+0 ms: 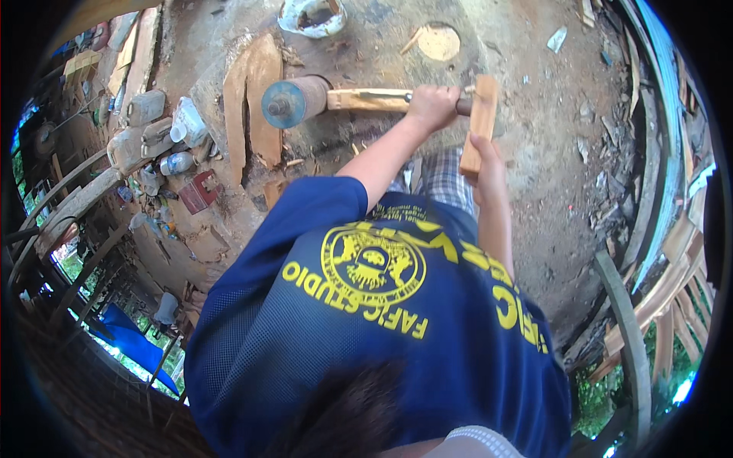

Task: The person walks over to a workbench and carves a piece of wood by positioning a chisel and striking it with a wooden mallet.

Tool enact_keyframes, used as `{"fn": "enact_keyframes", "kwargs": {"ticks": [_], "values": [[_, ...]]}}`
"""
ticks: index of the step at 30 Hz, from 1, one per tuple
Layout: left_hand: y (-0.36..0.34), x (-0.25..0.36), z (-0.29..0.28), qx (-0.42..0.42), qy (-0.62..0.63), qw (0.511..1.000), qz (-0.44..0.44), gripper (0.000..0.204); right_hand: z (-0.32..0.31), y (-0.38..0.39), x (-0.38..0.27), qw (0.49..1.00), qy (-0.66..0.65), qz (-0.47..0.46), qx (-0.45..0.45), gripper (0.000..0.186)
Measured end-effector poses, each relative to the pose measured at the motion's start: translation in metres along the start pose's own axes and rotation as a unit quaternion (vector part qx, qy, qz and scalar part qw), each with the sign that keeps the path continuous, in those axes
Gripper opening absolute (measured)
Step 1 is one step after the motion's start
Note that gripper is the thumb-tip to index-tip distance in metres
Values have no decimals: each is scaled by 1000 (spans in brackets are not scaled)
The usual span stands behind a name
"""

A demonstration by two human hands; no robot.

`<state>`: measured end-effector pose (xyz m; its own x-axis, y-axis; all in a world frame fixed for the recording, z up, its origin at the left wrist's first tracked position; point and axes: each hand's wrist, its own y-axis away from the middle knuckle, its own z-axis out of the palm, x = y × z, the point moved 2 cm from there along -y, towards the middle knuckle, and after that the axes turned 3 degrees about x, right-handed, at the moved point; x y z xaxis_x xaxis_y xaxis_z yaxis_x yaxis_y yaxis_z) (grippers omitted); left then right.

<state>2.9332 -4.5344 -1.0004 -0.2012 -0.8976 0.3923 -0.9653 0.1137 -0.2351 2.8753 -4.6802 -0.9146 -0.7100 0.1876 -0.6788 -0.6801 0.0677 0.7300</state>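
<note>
My left hand (pixel 434 107) is closed around a pale wooden bar (pixel 363 99) lying crosswise, with a thin dark piece along it. The bar's left end meets a metal cylinder with a round blue end (pixel 294 103). My right hand (pixel 487 160) grips the lower part of an upright wooden block (pixel 479 114); a short dark round piece (pixel 463 106) joins its left side beside my left hand. To the left of the cylinder lie rough cut wooden boards (pixel 263 137).
A white container (pixel 311 17) and a pale round disc (pixel 437 43) are at the top. Plastic jugs (pixel 145 108), a red crate (pixel 200 191) and scraps clutter the left. Planks (pixel 618 290) and corrugated sheeting (pixel 657 191) line the right edge.
</note>
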Motion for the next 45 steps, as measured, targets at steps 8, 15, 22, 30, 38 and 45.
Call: {"fn": "enact_keyframes", "kwargs": {"ticks": [8,15,22,30,38,45], "values": [[13,-11,-12,7,-32,997,-65,17,-101,3,-117,956,-177,-126,195,32],[15,-17,-20,30,-20,997,-67,16,-84,-33,-28,995,101,-16,1,34],[19,-1,-30,21,-9,999,-49,16,-78,21,-107,947,-121,-188,230,32],[46,-14,-25,-22,21,999,-23,26,-42,-8,-51,993,33,75,83,26],[37,-19,-22,0,36,999,19,19,-73,-63,72,940,258,-222,25,29],[72,-10,-53,-9,37,998,54,19,-42,45,-7,989,17,147,-17,39]]}}
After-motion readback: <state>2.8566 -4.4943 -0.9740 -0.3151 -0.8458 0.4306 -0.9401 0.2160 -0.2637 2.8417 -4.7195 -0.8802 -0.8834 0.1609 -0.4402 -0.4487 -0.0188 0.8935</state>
